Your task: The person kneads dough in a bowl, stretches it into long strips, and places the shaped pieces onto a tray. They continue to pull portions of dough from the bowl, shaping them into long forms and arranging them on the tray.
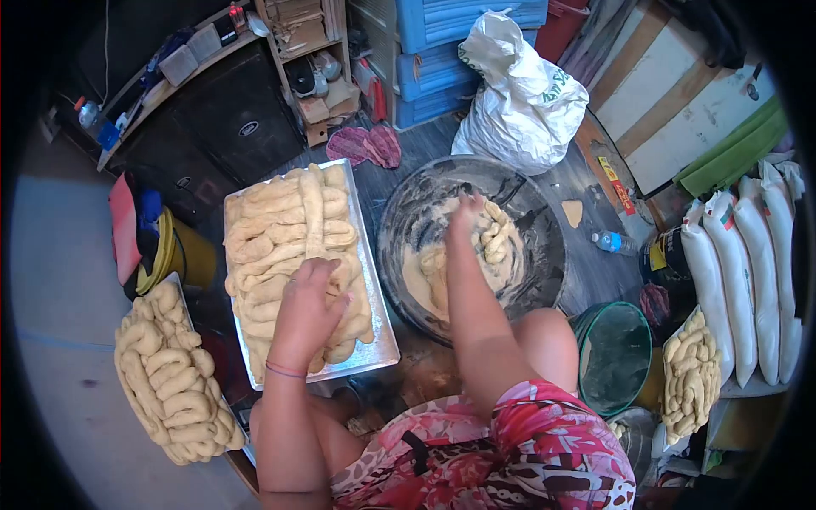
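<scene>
My left hand (313,299) is over a metal tray (387,350) heaped with long rolls of pale dough (255,248). Its fingers curl around the near end of a dough strip (313,208) that lies lengthwise across the other rolls. Over a wide black basin (537,280) to the right is my right hand (464,214), smeared by motion, so its fingers cannot be made out. Beside it in the basin rests a twisted piece of dough (495,234). Flour (414,262) and another lump of dough (434,276) lie under my right forearm.
More dough is piled on a tray at left (174,374) and another at right (690,374). A white sack (523,102) stands behind the basin. Near my right knee is a green-rimmed tub (614,361). A water bottle (614,243) lies on the floor near several long white bags (739,272).
</scene>
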Available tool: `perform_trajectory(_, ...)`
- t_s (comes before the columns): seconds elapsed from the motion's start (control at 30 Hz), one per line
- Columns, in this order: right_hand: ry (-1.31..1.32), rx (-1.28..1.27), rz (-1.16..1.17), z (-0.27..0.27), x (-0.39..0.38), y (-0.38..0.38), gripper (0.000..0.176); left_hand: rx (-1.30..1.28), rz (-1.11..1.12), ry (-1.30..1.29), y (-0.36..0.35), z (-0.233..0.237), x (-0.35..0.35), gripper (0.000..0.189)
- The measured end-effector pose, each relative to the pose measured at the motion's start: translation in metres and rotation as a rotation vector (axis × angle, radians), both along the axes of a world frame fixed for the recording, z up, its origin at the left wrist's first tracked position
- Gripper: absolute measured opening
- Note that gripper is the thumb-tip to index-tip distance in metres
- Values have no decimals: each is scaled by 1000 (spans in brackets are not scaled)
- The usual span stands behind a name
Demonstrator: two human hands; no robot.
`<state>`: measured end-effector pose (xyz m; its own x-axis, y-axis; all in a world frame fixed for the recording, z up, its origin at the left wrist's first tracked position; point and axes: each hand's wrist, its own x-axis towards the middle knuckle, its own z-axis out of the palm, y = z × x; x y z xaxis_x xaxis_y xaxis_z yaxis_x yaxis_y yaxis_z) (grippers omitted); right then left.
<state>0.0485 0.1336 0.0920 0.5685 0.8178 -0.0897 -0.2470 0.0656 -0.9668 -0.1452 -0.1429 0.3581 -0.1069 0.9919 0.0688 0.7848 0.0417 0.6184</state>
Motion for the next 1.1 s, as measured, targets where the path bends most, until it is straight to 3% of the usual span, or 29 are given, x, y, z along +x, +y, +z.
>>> perform_trajectory(0.03,48,-2,12,-15,27,-14,46,-7,2,-1,2,0,7,43)
perform_trajectory(0.13,-15,-539,21,-119,117,-36,44,-69,-89,48,4,2,29,45)
perform_trajectory(0.2,272,-735,57,-200,154,-58,50,-38,-198,45,7,3,43,46)
perform_trajectory(0.27,501,-849,96,-256,172,-79,55,-70,-224,59,10,-1,53,45)
perform_trajectory(0.37,445,-826,246,-273,165,-89,56,-132,-231,58,16,-6,60,43)
perform_trajectory(0.47,360,-756,484,-281,128,-96,60,-169,-229,81,25,-9,64,42)
perform_trajectory(0.57,-667,-770,774,-127,108,-115,65,-186,-243,72,32,-10,70,41)
perform_trajectory(0.6,-666,-771,770,-113,91,-118,65,-180,-245,70,33,-10,71,40)
perform_trajectory(0.67,-1147,-623,639,-95,57,-124,63,-177,-252,62,34,-10,76,40)
perform_trajectory(0.73,-609,-572,972,-46,42,-112,53,-183,-246,58,38,-7,80,40)
perform_trajectory(0.77,-609,-573,973,-29,36,-106,53,-184,-246,58,39,-8,81,40)
perform_trajectory(0.83,86,-443,995,-8,29,-91,40,-176,-284,70,41,-10,84,39)
perform_trajectory(0.9,-270,-127,833,-97,44,-43,41,-195,-283,72,40,-15,85,39)
perform_trajectory(0.93,-694,-21,423,-109,59,-36,42,-215,-285,70,40,-17,85,39)
perform_trajectory(0.97,-626,-249,324,-81,84,-35,43,-214,-280,81,40,-19,84,39)
perform_trajectory(1.0,-660,-299,113,-108,103,-28,44,-227,-281,72,38,-21,83,39)
perform_trajectory(1.03,-770,-430,232,-161,137,-9,47,-241,-282,63,38,-22,81,39)
perform_trajectory(1.07,-554,-401,243,-141,150,-25,49,-242,-278,73,39,-24,77,39)
perform_trajectory(1.1,-927,-617,154,-136,151,-38,65,-269,-273,80,39,-26,74,39)
